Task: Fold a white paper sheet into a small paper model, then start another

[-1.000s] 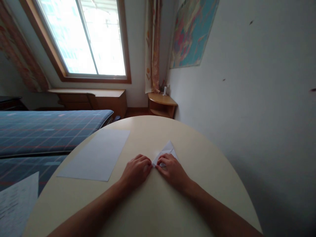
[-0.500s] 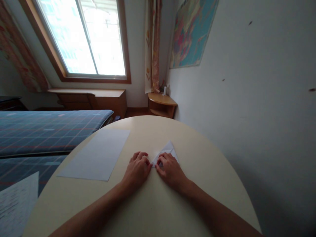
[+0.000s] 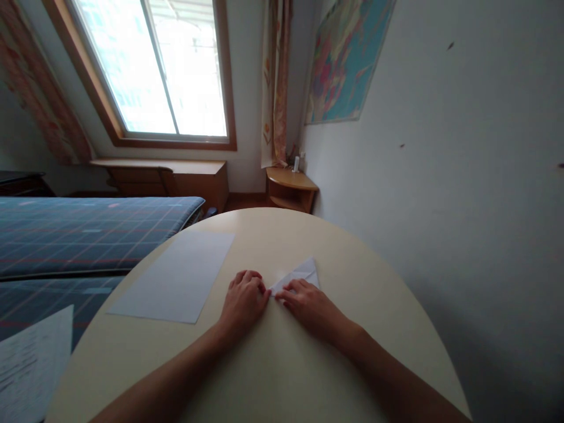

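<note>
A white folded paper [image 3: 306, 271], triangular with crease lines on top, lies on the round cream table [image 3: 273, 376]. My left hand [image 3: 245, 295] rests at its left corner, the fingers curled and thumb and forefinger pinching the tip. Over the near edge of the paper lies my right hand [image 3: 304, 301], its fingers bent together and pressing on the paper close to the left thumb. Part of the folded paper is hidden under the right hand. Left of my hands a flat white sheet [image 3: 176, 279] lies on the table.
A printed page [image 3: 37, 367] sticks in at the lower left edge of the table. Beyond it is a bed with a blue plaid mattress [image 3: 97, 232]. A wooden corner shelf [image 3: 291, 179] stands behind the table, and a white wall [image 3: 462, 194] runs along the right.
The folded paper has turned slightly, its far point shifting right. My right hand has flattened and moved a little down and right; my left hand has stayed nearly in place.
</note>
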`<state>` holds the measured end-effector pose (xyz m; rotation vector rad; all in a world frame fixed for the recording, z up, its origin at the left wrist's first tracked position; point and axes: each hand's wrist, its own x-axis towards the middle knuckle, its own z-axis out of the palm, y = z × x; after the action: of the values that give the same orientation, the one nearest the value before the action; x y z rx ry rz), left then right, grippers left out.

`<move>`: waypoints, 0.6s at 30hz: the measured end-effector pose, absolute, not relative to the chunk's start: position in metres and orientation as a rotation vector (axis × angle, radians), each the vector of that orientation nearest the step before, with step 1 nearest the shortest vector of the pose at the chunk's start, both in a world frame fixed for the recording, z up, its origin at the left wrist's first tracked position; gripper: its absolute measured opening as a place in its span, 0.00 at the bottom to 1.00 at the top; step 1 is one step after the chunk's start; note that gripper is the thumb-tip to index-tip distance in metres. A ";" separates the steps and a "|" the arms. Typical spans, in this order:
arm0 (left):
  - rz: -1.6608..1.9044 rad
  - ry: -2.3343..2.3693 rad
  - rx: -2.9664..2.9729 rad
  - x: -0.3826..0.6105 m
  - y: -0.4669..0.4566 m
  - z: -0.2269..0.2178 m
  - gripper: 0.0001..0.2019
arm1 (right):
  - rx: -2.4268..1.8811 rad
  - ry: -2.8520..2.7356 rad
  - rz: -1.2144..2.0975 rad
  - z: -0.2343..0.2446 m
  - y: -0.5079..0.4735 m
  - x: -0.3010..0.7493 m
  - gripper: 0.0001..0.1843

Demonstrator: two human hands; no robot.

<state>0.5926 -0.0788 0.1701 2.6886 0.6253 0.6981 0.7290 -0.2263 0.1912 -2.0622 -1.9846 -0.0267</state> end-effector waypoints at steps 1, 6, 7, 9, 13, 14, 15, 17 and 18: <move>0.695 0.636 2.697 0.593 -0.078 0.171 0.05 | -2.055 -2.005 -0.036 0.191 -0.227 0.729 0.15; 0.643 0.740 2.753 0.594 -0.076 0.178 0.05 | -2.075 -2.023 -0.070 0.193 -0.229 0.726 0.17; 0.633 0.753 2.758 0.593 -0.076 0.179 0.04 | -2.081 -2.008 -0.066 0.194 -0.229 0.725 0.17; 0.626 0.762 2.762 0.590 -0.079 0.181 0.03 | -2.088 -1.977 -0.052 0.196 -0.228 0.723 0.16; 0.579 0.619 2.834 0.579 -0.093 0.183 0.06 | -2.098 -1.967 -0.034 0.197 -0.228 0.722 0.17; 0.570 0.549 2.857 0.577 -0.098 0.182 0.07 | -2.104 -1.970 -0.041 0.197 -0.228 0.723 0.18; 0.576 0.500 2.871 0.576 -0.102 0.182 0.09 | -2.111 -1.972 -0.051 0.196 -0.228 0.723 0.19; 0.587 0.453 2.879 0.575 -0.109 0.180 0.11 | -2.129 -1.966 -0.073 0.195 -0.229 0.724 0.20; 0.589 0.448 2.877 0.575 -0.111 0.179 0.12 | -2.137 -1.959 -0.084 0.194 -0.229 0.725 0.21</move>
<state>0.5750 -0.1109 0.1791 2.8774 0.4485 0.5889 0.7246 -0.2291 0.1940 -2.1375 -1.9595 -0.0843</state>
